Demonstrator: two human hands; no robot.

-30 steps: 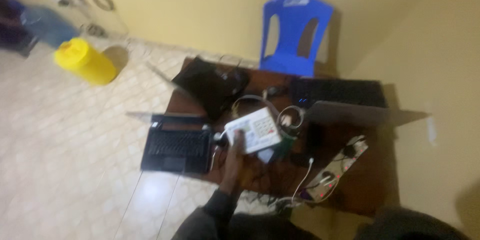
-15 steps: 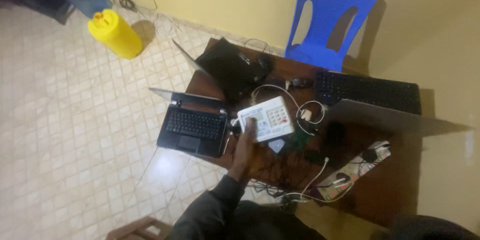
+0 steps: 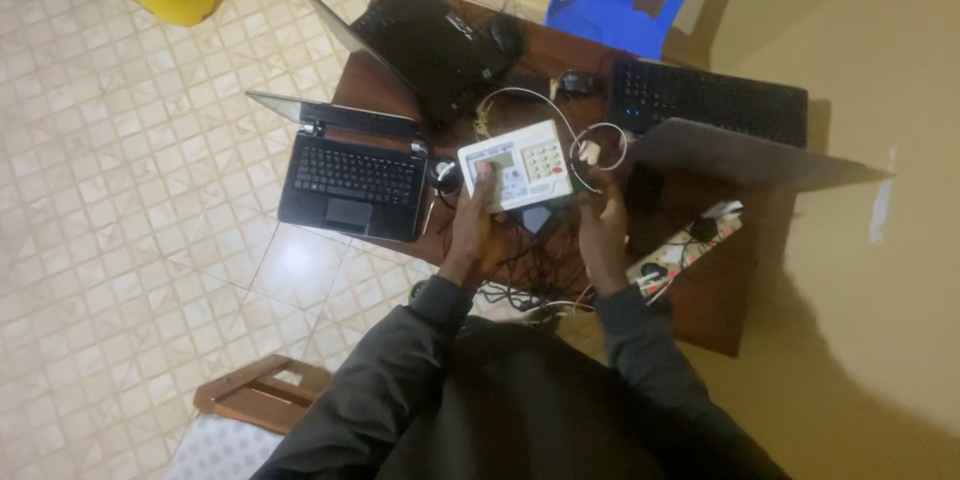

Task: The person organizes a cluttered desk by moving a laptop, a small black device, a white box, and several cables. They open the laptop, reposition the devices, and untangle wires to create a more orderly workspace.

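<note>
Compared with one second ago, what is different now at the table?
The right hand has come into view and now reaches to the right edge of the white keypad device; earlier only the left hand was on it. The left hand stays on the device, thumb on its face. The camera has tilted down. The laptops, keyboard and power strip stayed in place.

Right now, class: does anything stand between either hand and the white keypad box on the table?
Nothing visible does. The left hand already grips the keypad box, thumb on its face. The right hand is at its right edge, among cables.
</note>
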